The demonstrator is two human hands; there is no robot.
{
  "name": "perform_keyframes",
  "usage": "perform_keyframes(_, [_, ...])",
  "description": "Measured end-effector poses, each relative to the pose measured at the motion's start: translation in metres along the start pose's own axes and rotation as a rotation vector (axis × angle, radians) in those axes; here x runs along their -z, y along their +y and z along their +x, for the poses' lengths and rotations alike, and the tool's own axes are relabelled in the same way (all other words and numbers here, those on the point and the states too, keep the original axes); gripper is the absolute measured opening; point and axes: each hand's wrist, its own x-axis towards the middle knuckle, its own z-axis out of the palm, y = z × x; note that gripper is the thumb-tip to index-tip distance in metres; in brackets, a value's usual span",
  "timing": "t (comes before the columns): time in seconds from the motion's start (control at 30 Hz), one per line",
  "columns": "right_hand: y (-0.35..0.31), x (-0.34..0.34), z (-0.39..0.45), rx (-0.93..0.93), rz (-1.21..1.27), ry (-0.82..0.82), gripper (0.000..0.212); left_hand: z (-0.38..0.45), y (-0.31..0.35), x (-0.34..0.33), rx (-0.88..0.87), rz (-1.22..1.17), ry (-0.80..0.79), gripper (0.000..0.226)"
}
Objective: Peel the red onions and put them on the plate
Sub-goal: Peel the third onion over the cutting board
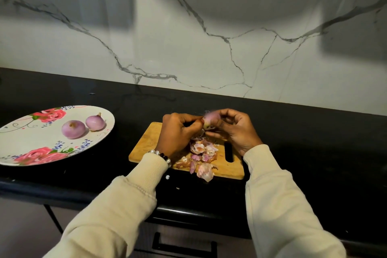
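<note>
A small red onion [210, 120] is held above the wooden cutting board [146, 142], between both hands. My right hand [235, 130] grips it from the right, fingers curled round it. My left hand [178, 132] pinches at its left side with thumb and fingertips. A heap of loose onion skins [202, 156] lies on the board below the hands. Two peeled onions, one [73, 129] and the other [95, 122], rest on the flowered plate [27, 142] at the left.
The black counter [314, 142] runs under everything, with a marble wall behind it. One skin piece overhangs the board's front edge [206, 172]. A drawer handle [184, 245] shows below the counter edge.
</note>
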Motion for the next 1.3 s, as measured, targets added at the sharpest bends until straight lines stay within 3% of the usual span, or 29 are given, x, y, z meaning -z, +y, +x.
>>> perform_keyframes(0.33, [-0.0007, -0.0028, 0.0018, -0.052, -0.032, 0.055, 0.031, -0.0002, 0.0007, -0.0015, 0.004, -0.069, 0.131, 0.014])
perform_keyframes(0.53, [-0.0020, -0.0031, 0.0009, -0.078, 0.013, 0.073, 0.041, -0.0027, 0.0029, -0.0005, -0.036, -0.080, 0.058, 0.022])
perform_keyframes(0.77, [-0.0045, -0.0035, -0.0009, -0.035, 0.057, -0.030, 0.028, -0.0001, -0.0001, 0.0010, -0.044, -0.035, 0.131, 0.022])
perform_keyframes(0.97, [-0.0005, 0.0010, 0.0004, 0.032, -0.030, -0.073, 0.048, 0.0003, -0.0030, -0.0004, -0.046, 0.019, 0.154, 0.023])
perform_keyframes(1.3, [0.0045, 0.0057, 0.0012, 0.045, -0.095, -0.112, 0.046, -0.0013, -0.0037, 0.0000, -0.035, 0.030, 0.136, 0.017])
